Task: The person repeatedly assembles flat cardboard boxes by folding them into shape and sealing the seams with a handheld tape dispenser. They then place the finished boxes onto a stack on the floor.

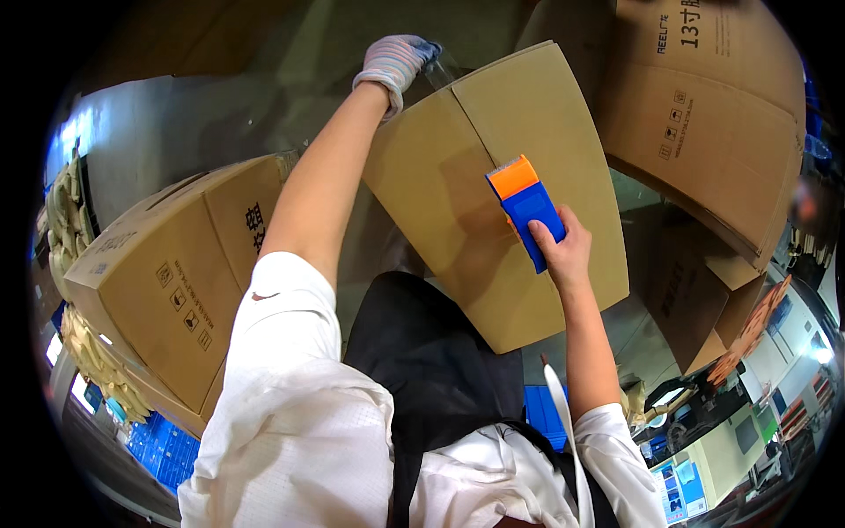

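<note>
A plain brown cardboard box [422, 158] stands in front of me, its top flaps closed along a seam. In my bare right hand [563, 246] is a blue tape dispenser [533, 211] with an orange front. Its front end lies over the seam; whether it touches the cardboard I cannot tell. At the box's far edge, my left hand [394, 69], in a striped knit glove with blue fingertips, has its fingers closed at a strip of clear tape [437, 76] by the end of the seam. The glove partly hides the strip.
A printed cardboard box [167, 282] stands at the left. Larger printed boxes [704, 114] are at the right, one with an open flap [732, 317]. Blue crates [163, 449] lie at the lower left. A desk [726, 449] is at the lower right.
</note>
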### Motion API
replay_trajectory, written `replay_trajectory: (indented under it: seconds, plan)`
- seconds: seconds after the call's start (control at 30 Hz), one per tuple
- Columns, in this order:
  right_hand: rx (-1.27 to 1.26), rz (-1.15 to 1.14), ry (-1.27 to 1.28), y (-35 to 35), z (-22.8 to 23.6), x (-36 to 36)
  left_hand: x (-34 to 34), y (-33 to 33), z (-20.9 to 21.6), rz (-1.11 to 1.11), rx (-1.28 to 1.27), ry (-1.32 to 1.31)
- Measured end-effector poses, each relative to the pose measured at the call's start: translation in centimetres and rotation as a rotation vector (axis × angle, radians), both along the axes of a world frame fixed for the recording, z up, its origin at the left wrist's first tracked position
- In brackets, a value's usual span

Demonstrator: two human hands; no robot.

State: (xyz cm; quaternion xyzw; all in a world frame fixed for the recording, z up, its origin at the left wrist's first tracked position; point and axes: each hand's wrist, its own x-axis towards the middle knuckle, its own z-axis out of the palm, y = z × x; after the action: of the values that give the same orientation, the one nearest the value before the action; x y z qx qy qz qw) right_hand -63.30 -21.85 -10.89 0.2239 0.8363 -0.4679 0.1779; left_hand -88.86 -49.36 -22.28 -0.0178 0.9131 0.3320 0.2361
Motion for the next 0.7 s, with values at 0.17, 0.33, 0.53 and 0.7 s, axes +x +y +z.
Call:
replay_trajectory:
  seconds: [0.17, 0.33, 0.53, 0.7]
  plan:
    - [0.005, -0.039, -0.003, -0.2, -0.4, 0.1, 1.6, 2.6, -3.1, -0.154, -0.056, -0.228]
    - [0.035, -0.027, -0.016, -0.1, -0.6, 0.6, 2.8, 4.0, -2.1, -0.206, -0.463, -0.054]
    - [0.073, 0.039, -0.073, 0.3, -0.5, -0.3, 8.4, 9.3, 2.2, -0.531, -0.484, 0.549]
    - [0.001, 0.118, -0.222, 0.3, 1.1, -2.3, 10.4, 10.3, 1.6, -1.008, -0.392, 0.676]
